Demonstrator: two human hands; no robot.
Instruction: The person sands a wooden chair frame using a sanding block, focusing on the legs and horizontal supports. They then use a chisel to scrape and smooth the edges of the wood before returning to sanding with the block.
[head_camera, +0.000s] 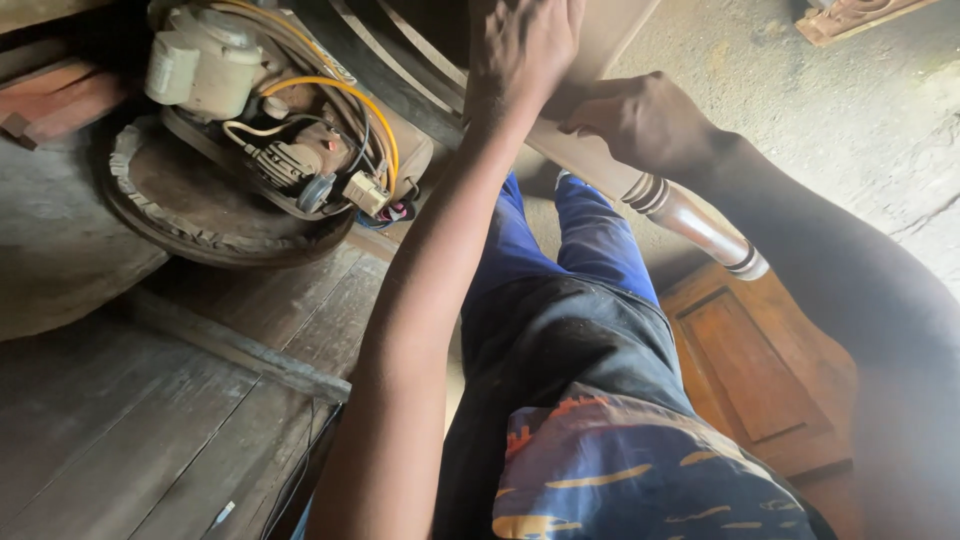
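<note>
Workshop, concrete floor (860, 110) | plank counter (150, 420) bears motor (270, 110) | brown panel (760, 370) below | turned leg (690, 215) slants over lap, already shaped | right hand (640, 120) grip wraps its upper end | left hand (520, 45) lies flat above, fingers loose

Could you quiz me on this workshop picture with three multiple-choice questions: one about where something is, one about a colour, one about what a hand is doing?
1. Where is the motor?
A. On the wooden bench, left of the arms
B. On the concrete floor
C. On the person's lap

2. What colour are the trousers?
A. Red
B. Blue
C. White

3. What is the right hand doing?
A. Hanging free
B. Holding a hammer
C. Gripping the turned wooden leg

Answers: 1 A, it sits on the dark boards at upper left. 2 B, both legs show bright blue. 3 C, its fingers wrap the leg above the carved rings, while the left hand presses the wood above.
</note>
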